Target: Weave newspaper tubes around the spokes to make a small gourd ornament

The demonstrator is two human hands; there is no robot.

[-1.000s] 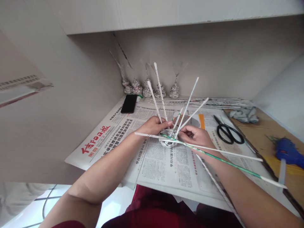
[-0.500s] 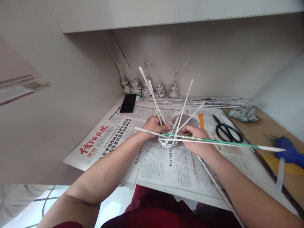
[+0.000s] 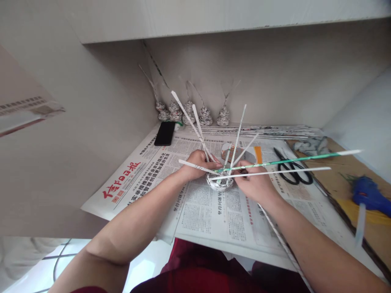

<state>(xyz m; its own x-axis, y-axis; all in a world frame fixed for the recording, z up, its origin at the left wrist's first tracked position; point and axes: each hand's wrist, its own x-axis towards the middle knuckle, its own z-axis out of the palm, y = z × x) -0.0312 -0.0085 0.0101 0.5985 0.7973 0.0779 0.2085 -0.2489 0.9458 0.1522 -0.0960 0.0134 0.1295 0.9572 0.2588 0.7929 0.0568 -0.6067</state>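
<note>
A small woven paper basket (image 3: 220, 184) is held between my two hands, just above the newspaper. Rolled paper sticks fan up and outward from it, among them a long green and white paper stick (image 3: 293, 160) pointing right. My left hand (image 3: 200, 163) is closed on the basket's left rim, with thumb and fingers pinched near the base of the upright sticks. My right hand (image 3: 252, 179) pinches at the right rim, its fingertips partly hidden behind the sticks. From under the right hand another paper stick (image 3: 276, 232) trails down toward my body.
Several finished woven paper gourds (image 3: 223, 115) line the back wall. A phone (image 3: 165, 133), a pile of paper sticks (image 3: 256, 131) and black-handled scissors (image 3: 295, 171) lie on the newspaper (image 3: 201, 215). At the right, a blue glue gun (image 3: 368, 193) rests on cardboard.
The green and white stick and the white stick beside it have swung upward at their right ends. The upright sticks on the left have spread apart. Both hands keep hold of the basket.
</note>
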